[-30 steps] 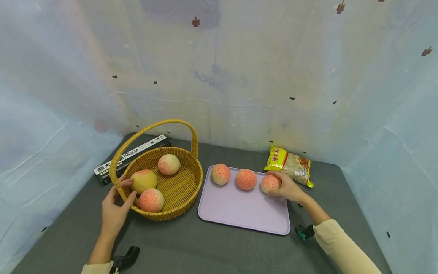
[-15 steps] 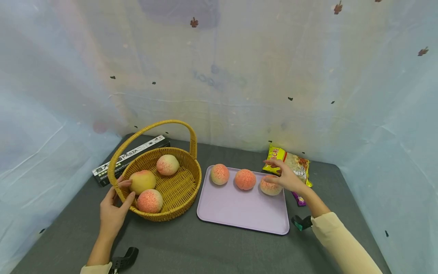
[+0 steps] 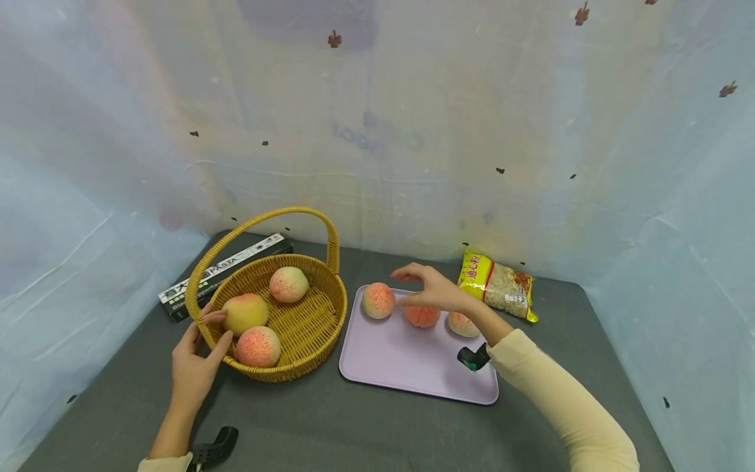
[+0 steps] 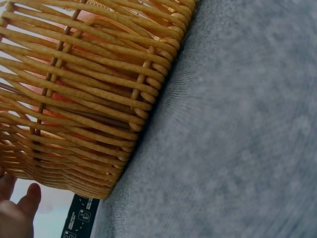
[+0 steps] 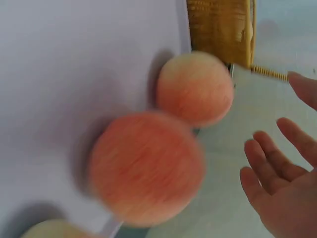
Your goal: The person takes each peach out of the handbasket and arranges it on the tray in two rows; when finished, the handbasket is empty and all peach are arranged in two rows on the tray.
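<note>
Tray [image 3: 407, 360]: the landmark; its long axis runs left to right; the left peach [image 3: 379, 301], middle peach [image 3: 422, 316] and right peach [image 3: 463, 324] form a row along its far edge.
Right hand [image 3: 433, 290]: over the tray's far edge, thumb and fingers parted, holding nothing; much the nearer hand to the row.
Left peach: on the tray's far-left corner, just left of the right hand's fingertips; as I judge it, this sideways offset toward the basket matters most; being round, the peach offers no long axis.
Basket [image 3: 282, 374]: left of the tray, with three peaches inside.
Left hand [image 3: 197, 367]: well left of the tray, at the basket's rim by the handle's foot; whether it grips or merely rests, I cannot tell.
Noodle packet [image 3: 501, 285]: beyond the tray's far-right corner.
Views: the head view hides the middle peach's top behind the right hand; the right wrist view shows more of it, with no finger across it; the left wrist view alone shows the basket's outer weave close up.
</note>
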Available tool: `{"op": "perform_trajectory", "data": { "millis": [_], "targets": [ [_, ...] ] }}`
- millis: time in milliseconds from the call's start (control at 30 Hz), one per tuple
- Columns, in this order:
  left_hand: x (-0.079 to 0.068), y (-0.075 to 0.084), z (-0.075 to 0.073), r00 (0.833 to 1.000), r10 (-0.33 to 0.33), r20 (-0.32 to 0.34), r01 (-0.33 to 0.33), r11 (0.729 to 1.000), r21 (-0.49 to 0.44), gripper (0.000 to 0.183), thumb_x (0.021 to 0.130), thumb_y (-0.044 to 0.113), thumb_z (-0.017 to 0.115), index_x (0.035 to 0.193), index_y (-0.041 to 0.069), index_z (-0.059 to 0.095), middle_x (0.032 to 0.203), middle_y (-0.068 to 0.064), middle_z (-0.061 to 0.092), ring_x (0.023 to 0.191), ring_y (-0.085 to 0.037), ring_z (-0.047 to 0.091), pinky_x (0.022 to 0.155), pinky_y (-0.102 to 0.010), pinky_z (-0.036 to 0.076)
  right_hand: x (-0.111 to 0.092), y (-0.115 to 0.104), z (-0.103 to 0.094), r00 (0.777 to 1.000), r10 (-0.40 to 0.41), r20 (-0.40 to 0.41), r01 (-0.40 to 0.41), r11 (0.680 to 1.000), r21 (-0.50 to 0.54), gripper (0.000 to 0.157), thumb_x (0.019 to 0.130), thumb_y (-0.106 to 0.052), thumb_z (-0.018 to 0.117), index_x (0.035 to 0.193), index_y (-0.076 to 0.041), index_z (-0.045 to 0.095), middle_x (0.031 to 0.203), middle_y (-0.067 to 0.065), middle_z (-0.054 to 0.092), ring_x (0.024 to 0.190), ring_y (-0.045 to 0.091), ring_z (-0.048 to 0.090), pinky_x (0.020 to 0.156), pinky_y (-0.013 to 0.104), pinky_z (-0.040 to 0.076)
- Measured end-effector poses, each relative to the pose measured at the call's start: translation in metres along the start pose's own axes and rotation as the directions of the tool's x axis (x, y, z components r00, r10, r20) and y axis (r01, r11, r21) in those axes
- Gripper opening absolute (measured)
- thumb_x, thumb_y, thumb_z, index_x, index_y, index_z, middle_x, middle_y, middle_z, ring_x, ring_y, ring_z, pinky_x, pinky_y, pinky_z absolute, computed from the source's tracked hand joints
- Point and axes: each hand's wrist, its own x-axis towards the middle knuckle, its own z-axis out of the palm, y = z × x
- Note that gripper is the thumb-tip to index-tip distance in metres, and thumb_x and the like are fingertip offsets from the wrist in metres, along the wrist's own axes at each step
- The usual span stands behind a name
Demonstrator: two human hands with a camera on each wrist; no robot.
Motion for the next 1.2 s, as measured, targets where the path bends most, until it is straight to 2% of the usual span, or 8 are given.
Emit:
{"op": "perform_trajectory", "data": {
  "millis": [133,333,500,733,900,1033,1200],
  "targets": [
    [0.000,0.003,0.001,1.000,-0.010,-0.009,0.010,1.000,0.018,0.034,0.090,-0.006,0.069,0.123,-0.006,0.062,0.145,-0.017,0.051,0.138,-0.019,0.043,0.099,-0.010,0.038,0.029,-0.021,0.009,0.992,-0.034,0.124,0.040,0.998,-0.049,0.055,0.089,-0.010,0.074,0.137,0.006,0.053,0.137,0.018,0.056,0.128,0.033,0.052,0.108,0.043,0.041],
    [-0.002,0.015,0.003,1.000,-0.015,-0.018,0.015,0.999,0.031,0.034,0.090,-0.007,0.068,0.123,-0.008,0.061,0.146,-0.018,0.050,0.134,-0.014,0.047,0.097,-0.009,0.039,0.076,-0.053,0.027,0.959,-0.048,0.278,0.075,0.993,-0.087,0.058,0.091,-0.012,0.074,0.141,0.004,0.050,0.143,0.017,0.052,0.133,0.028,0.048,0.110,0.036,0.039],
    [-0.003,0.006,0.003,0.999,-0.045,-0.013,0.045,0.998,0.034,0.037,0.090,-0.005,0.069,0.127,-0.005,0.062,0.150,-0.013,0.048,0.132,-0.008,0.047,0.096,-0.009,0.039,0.107,-0.079,0.045,0.933,-0.038,0.357,0.105,0.980,-0.171,0.061,0.091,-0.015,0.075,0.143,0.001,0.049,0.145,0.013,0.051,0.135,0.026,0.047,0.110,0.036,0.039],
    [0.001,-0.002,0.001,1.000,0.017,-0.013,-0.017,1.000,0.014,0.034,0.089,-0.007,0.069,0.123,-0.007,0.062,0.141,-0.016,0.056,0.138,-0.017,0.043,0.100,-0.011,0.037,0.144,-0.101,0.065,0.924,-0.026,0.382,0.138,0.953,-0.269,0.061,0.093,-0.019,0.073,0.145,-0.001,0.048,0.144,0.015,0.049,0.128,0.024,0.048,0.101,0.028,0.042],
    [0.002,-0.001,-0.002,1.000,0.016,-0.003,-0.016,1.000,0.018,0.034,0.089,-0.005,0.070,0.123,-0.004,0.063,0.138,-0.013,0.058,0.139,-0.016,0.042,0.101,-0.011,0.037,0.169,-0.107,0.079,0.924,-0.022,0.382,0.138,0.951,-0.278,0.056,0.094,-0.014,0.070,0.144,-0.001,0.050,0.143,0.015,0.052,0.129,0.025,0.050,0.100,0.024,0.042],
    [0.001,0.000,-0.002,1.000,0.000,0.002,0.000,1.000,0.028,0.034,0.090,-0.005,0.069,0.123,-0.005,0.062,0.144,-0.014,0.053,0.138,-0.016,0.043,0.100,-0.010,0.037,0.181,-0.109,0.089,0.933,0.011,0.360,0.106,0.947,-0.304,0.056,0.093,-0.013,0.071,0.144,-0.003,0.050,0.146,0.013,0.051,0.135,0.024,0.045,0.102,0.022,0.040],
    [-0.001,0.001,-0.001,1.000,-0.021,0.007,0.020,1.000,0.023,0.035,0.090,-0.005,0.069,0.125,-0.005,0.062,0.150,-0.013,0.048,0.137,-0.015,0.044,0.099,-0.009,0.037,0.189,-0.107,0.100,0.942,0.095,0.322,0.038,0.923,-0.383,0.062,0.090,-0.016,0.074,0.146,-0.008,0.050,0.148,0.010,0.047,0.133,0.021,0.045,0.096,0.022,0.042]
  ]
}}
